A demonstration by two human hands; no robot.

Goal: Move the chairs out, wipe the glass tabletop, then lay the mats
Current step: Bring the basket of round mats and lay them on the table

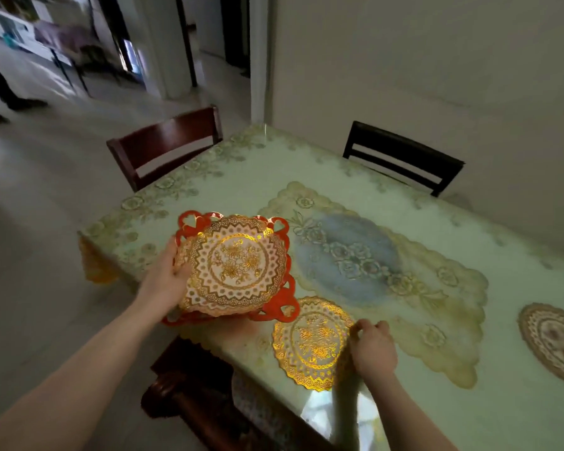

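Note:
My left hand (pixel 165 281) grips a stack of round gold-patterned mats (pixel 236 263) with red heart-edged mats beneath, held just above the table's near left corner. A single round gold mat (pixel 313 343) lies flat on the glass tabletop (pixel 267 177) near the front edge. My right hand (pixel 373 348) rests on that mat's right edge, fingers curled on it. A large oval lace mat (pixel 349 252) with a blue centre lies in the middle of the table. Another round mat (pixel 554 343) lies at the right edge of view.
A reddish wooden chair (pixel 163 144) stands at the table's far left side. A dark chair (pixel 404 156) stands at the far end against the wall. A carved wooden table base (pixel 189 395) shows below the front edge. A person's legs (pixel 0 86) stand on the open floor at left.

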